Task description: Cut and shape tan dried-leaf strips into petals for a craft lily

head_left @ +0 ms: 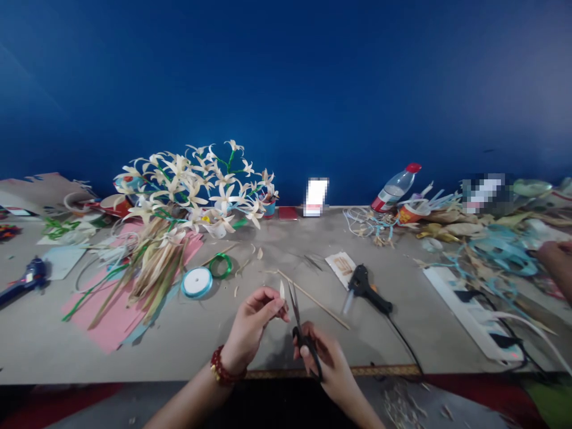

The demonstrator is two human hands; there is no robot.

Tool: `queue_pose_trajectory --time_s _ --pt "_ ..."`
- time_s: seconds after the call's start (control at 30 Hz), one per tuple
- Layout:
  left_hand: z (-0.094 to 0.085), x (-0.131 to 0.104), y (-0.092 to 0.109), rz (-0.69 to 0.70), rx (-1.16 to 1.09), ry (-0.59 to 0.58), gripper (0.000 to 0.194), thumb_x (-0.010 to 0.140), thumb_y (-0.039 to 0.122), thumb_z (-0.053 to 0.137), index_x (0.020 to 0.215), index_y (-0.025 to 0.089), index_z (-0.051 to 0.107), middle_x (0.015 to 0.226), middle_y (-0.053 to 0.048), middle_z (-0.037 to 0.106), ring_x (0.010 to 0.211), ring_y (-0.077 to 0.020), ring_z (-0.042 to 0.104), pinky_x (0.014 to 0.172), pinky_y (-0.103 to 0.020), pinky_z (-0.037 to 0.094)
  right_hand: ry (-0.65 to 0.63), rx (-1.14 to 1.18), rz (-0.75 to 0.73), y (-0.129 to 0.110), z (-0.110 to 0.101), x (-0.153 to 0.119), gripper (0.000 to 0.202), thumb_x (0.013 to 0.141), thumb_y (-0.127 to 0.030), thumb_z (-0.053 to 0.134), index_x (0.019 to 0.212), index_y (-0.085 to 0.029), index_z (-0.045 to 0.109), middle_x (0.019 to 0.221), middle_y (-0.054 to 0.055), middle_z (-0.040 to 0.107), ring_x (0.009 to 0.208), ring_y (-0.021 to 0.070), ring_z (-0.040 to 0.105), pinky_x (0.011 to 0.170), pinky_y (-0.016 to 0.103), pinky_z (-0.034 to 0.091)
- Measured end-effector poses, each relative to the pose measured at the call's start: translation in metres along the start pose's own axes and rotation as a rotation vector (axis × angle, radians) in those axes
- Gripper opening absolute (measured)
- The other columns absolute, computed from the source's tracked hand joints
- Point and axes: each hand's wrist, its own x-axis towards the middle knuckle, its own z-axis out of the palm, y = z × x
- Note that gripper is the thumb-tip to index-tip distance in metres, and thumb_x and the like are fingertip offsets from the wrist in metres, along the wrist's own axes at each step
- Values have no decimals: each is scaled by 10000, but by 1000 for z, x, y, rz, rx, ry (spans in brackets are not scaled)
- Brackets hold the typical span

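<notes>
Between the thumb and fingers of my left hand (262, 316) is a small pale petal-shaped piece (282, 290), its tip pointing up. My right hand (325, 351) grips a pair of scissors (297, 322) with black handles, the blades pointing up and slightly parted. The blades stand just right of the pale piece; whether they touch it I cannot tell. A thin stick (319, 302) lies on the table behind the scissors. Left of my hands are a roll of light-blue ribbon (196, 282) and a ring of green tape (220, 266).
A black glue gun (370, 290) with a cord lies to the right, near a white power strip (469, 316). Cream artificial flowers (201, 185) stand at the back left above dried husks (154, 268). A tilted bottle (395, 187) is behind. Another person's hand (558, 262) shows at far right.
</notes>
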Motion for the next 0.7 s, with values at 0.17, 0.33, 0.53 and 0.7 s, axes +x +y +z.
queue_pose_trajectory --time_s 0.17,0.33,0.53,0.7 --pt "3 1 2 0 -79 29 193 750 280 780 771 152 637 707 -9 654 645 -124 607 676 -262 479 -3 -39 -14 8 2 -6 449 830 -627 595 868 -180 590 812 73 633 698 187 578 573 257 470" --pt "7 4 -2 69 -97 96 214 760 304 765 707 148 629 659 8 611 632 -102 563 656 -236 455 28 -101 -70 1 6 -5 434 830 -616 601 870 -184 590 780 58 630 667 173 543 624 267 473" --pt "13 6 -5 105 -135 143 187 745 287 777 743 160 639 659 17 623 621 -95 547 650 -229 452 -36 -139 -97 -12 11 2 393 865 -573 571 833 -181 549 739 33 587 647 160 508 606 252 435" --pt "14 6 -7 164 -87 162 188 774 286 749 716 164 618 648 16 600 624 -106 538 652 -239 441 -44 -128 -102 -13 13 7 354 863 -535 593 821 -195 503 723 10 558 627 147 486 594 241 414"
